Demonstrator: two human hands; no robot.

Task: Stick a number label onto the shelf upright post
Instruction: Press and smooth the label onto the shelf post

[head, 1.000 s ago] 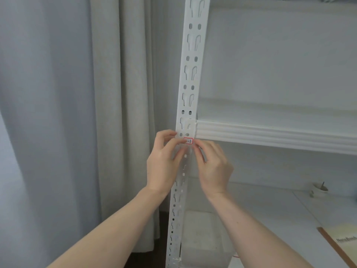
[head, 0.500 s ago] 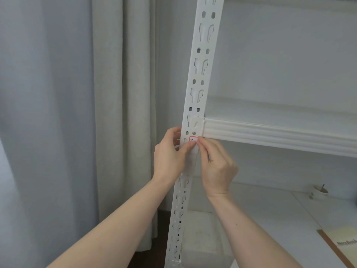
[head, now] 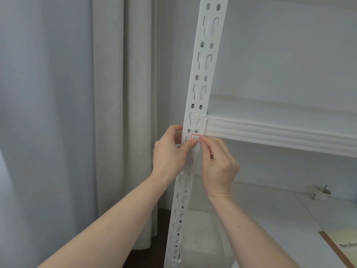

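A white perforated upright post (head: 204, 60) of a metal shelf rises through the middle of the view. A small white label with a red border and handwritten digits (head: 195, 138) lies against the post just below the shelf beam joint. My left hand (head: 170, 153) wraps the post's left edge, its thumb pressing just under the label. My right hand (head: 218, 165) pinches the label's right end with thumb and forefinger. Part of the label is hidden by my fingertips.
A white ribbed shelf beam (head: 280, 134) runs right from the post. Grey curtains (head: 108, 113) hang to the left. Below right is a white surface (head: 270, 219) with a brown-edged notebook (head: 345, 246) and a small cup (head: 323, 191). A translucent box (head: 202, 244) sits below.
The view has shifted so the post and hands sit further right. My hands stay on the label, with the right fingertips now pressing its right end against the post.
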